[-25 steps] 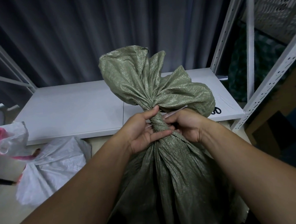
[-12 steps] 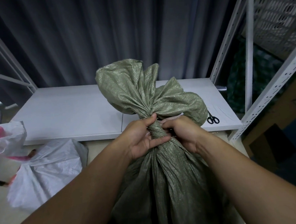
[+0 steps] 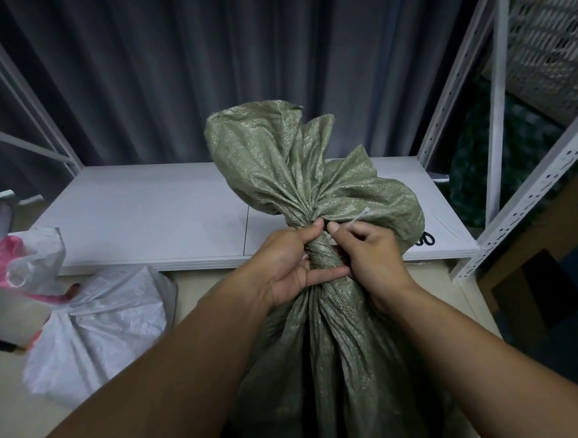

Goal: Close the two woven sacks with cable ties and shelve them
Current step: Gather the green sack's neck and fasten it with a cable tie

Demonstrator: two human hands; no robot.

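While my left hand (image 3: 290,262) grips green sack (image 3: 299,184) neck, my right hand (image 3: 374,254) pinches cable tie (image 3: 358,218), tail toward 2 o'clock; cinching step, next needs steady pull.

A dark grey pleated curtain (image 3: 204,71) hangs behind a low white shelf board (image 3: 145,220). White perforated shelving uprights (image 3: 530,200) stand at right, over a pale beige floor (image 3: 9,422). Light is dim.

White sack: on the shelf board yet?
No, the white sack lies on the floor in front of the white shelf board, not on it.
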